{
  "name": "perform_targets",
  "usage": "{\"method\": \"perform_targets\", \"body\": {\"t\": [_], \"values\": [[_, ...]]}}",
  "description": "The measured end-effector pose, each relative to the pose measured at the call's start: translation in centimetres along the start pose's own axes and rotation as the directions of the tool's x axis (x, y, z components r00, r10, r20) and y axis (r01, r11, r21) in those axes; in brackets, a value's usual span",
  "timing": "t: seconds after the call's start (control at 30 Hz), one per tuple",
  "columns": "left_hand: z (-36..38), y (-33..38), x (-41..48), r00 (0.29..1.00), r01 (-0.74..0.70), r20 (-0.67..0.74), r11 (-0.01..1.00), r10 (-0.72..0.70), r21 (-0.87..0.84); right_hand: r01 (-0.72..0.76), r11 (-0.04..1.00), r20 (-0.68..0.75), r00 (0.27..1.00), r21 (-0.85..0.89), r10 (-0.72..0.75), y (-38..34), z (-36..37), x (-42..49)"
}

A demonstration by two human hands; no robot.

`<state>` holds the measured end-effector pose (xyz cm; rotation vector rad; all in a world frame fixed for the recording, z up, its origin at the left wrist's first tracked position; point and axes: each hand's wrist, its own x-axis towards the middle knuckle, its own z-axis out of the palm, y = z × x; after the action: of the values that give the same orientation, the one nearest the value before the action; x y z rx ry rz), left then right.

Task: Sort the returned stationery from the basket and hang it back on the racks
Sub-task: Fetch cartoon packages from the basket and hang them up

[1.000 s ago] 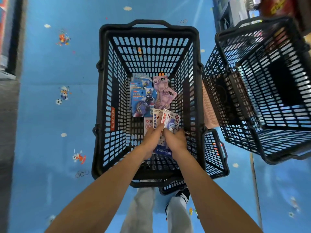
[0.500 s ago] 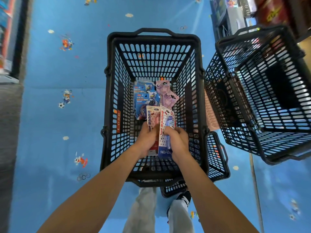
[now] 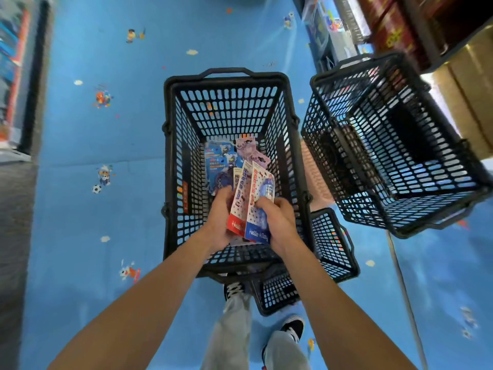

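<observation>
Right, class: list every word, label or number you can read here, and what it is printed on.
"Hello Kitty": blue foot of the front pack, gripped by the right hand.
"He…", rest covered: red foot of the second pack, in the left hand.
Perhaps "LOSO", blurred: orange label on the basket wall.
Unreadable, too small: other print on both packs and the blue packet in the basket.

- 2nd black mesh basket (image 3: 344, 156) is seen right of the fingers (image 3: 266, 205), tilted, well apart.
- Smaller black basket (image 3: 333, 244) is lodged just below-right of them, partly hidden.
- Blue floor (image 3: 80, 209) w/ cartoon prints is spread all round; football print (image 3: 96, 188) is found far left.
- Grey trouser legs (image 3: 232, 332) & blk/white sneakers (image 3: 293, 327) are seen below.
- Shelving (image 3: 328, 36) & brown cartons (image 3: 474, 84) are set far up-right, blurred.
</observation>
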<state>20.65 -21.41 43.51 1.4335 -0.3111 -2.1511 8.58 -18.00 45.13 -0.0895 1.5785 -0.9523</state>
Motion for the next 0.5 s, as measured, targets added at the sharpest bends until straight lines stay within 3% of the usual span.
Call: {"method": "perform_targets", "body": {"t": [0.1, 0.3, 0.5], "values": [[0.2, 0.1, -1.4, 1.0, -0.012, 0.028, 0.995, 0.009, 0.094, 0.08, 0.989, -0.013, 0.996, -0.124, -0.083, 0.0, -0.8, -0.8], [1.3, -1.2, -4.3, 0.986, -0.149, -0.025, 0.947, 0.163, 0.286, 0.222, 0.918, 0.011, 0.973, -0.33, -0.232, 0.0, -2.2, -3.4], [4.6, -2.5, -8.7, 0.976, -0.21, 0.023, 0.922, 0.215, 0.324, 0.399, 0.746, -0.074, 0.856, -0.533, -0.511, -0.4, -5.0, -7.6]]}}
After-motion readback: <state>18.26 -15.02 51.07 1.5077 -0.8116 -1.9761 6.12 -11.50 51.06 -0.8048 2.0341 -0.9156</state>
